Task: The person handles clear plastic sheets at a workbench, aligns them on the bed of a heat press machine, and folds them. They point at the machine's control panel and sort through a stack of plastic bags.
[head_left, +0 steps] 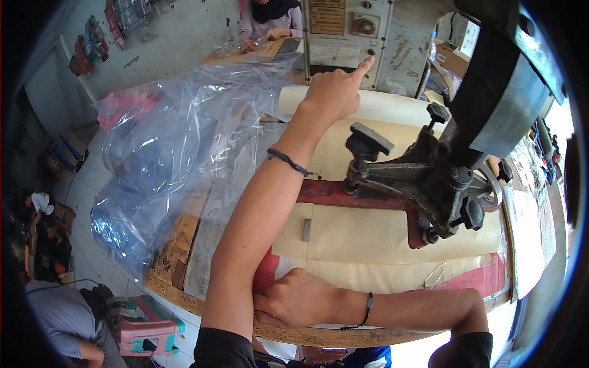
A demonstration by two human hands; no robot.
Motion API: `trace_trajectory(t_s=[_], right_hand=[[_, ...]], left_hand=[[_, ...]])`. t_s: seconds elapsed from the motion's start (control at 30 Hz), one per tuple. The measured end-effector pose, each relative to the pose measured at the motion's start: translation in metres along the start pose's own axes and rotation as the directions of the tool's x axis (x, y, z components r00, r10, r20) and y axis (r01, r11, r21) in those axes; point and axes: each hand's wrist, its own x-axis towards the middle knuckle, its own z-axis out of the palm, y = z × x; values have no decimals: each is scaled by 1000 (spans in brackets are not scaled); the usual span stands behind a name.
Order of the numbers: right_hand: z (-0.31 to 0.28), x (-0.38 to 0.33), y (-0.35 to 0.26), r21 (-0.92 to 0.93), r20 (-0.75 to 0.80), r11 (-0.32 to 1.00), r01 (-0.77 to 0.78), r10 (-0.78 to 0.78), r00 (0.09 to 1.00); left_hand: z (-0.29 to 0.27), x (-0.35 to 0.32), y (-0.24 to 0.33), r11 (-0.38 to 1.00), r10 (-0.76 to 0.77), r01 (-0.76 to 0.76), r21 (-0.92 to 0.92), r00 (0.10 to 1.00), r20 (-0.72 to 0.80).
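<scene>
My left hand (334,92) reaches far across the table to the front of a grey control panel (346,54). Its index finger is stretched out at a small dark button (371,53), while the other fingers curl in and hold nothing visible. Near the front edge of the table, my right hand (297,299) is closed in a loose fist beside a piece of red material (265,273). Whether anything is inside that fist is hidden. Between my arms lies a cream sheet (356,236), with a red metal frame (350,192) under the dark press head (423,178).
A heap of clear plastic sheeting (178,141) spreads over the left side and hangs off the table. A small metal block (306,230) lies on the cream sheet. Beyond the table sits another person (273,27). Someone bends near a pink stool (147,328) at lower left.
</scene>
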Motion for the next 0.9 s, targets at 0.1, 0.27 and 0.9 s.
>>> trace_trajectory(t_s=[0.1,0.27,0.9], right_hand=[[1,0,0,-2,7,1000,-10,10,1000],[1,0,0,65,8,997,-28,28,1000],[-1,3,-2,100,5,994,-44,44,999]], left_hand=[[0,1,-2,1000,-10,10,24,1000,-19],[0,1,-1,1000,5,-5,10,1000,-19],[5,10,-5,997,69,-74,-18,976,-205]])
